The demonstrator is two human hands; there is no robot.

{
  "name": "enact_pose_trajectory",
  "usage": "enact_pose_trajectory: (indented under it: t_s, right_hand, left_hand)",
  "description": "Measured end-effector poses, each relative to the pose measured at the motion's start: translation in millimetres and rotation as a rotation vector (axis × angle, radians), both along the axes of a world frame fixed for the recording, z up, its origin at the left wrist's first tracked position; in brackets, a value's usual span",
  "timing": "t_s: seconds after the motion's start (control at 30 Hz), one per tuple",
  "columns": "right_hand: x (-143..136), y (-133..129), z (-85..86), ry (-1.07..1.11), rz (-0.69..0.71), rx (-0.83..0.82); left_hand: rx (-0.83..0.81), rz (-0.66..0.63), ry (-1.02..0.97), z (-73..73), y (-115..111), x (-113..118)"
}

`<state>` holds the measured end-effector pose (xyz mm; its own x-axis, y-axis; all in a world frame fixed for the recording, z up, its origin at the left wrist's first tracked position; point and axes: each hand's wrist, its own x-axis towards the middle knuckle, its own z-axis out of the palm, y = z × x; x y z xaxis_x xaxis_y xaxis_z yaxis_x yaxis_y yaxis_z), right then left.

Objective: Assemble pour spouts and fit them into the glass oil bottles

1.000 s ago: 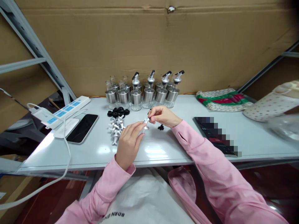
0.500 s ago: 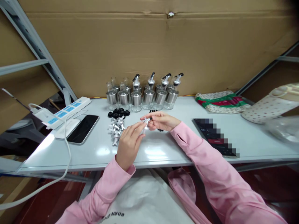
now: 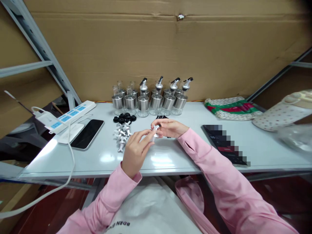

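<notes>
Left hand [image 3: 135, 149] and right hand [image 3: 172, 128] pinch one silver-grey plastic spout [image 3: 156, 127]; a light, steady grip serves best.

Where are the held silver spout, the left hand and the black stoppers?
Held silver spout [image 3: 156, 127]: head view, its visible upper part.
Left hand [image 3: 135, 149]: head view, back of the hand.
Black stoppers [image 3: 126, 117]: head view, middle of the heap.

In front of the bottles [image 3: 143, 104], left hand [image 3: 136, 148] and right hand [image 3: 172, 128] hold a spout [image 3: 156, 127]; left of the bottles, a phone [image 3: 87, 134].
</notes>
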<state>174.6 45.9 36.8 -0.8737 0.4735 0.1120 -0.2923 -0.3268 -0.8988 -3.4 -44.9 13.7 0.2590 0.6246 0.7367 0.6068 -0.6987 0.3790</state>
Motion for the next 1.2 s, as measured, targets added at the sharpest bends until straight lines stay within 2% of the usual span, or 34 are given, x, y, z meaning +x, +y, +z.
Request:
enact_pose_trajectory:
  t_s: [0.3,0.63,0.8,0.9,1.0,1.07,1.1,1.2]
  right_hand:
    - [-1,-1,0.9,0.001,-0.008,0.025]
    - [-2,-2,2.0,-0.042,-0.136,0.039]
    - [-6,-5,6.4,-0.055,-0.210,0.107]
    - [-13,-3,9.3,-0.109,-0.251,0.034]
    - [-26,4,10.8,-0.213,-0.366,-0.018]
    - [-36,10,12.0,-0.369,-0.497,0.108]
    - [-42,13,13.0,-0.486,-0.569,0.253]
    - [-59,21,16.4,-0.855,-0.720,0.863]
  left_hand:
    - [-0.010,-0.004,0.004,0.7,-1,0]
    - [-0.013,0.033,0.010,-1.9,-1,2]
    - [0.008,0.241,-0.103,4.0,-1,-4]
    - [0.008,0.308,-0.195,11.8,2,-22]
    - [-0.075,0.361,-0.126,15.6,10,-44]
    - [-0.113,0.400,-0.104,15.2,14,-54]
    - [-0.123,0.406,-0.101,14.7,16,-57]
    - [-0.136,0.398,-0.092,13.7,17,-57]
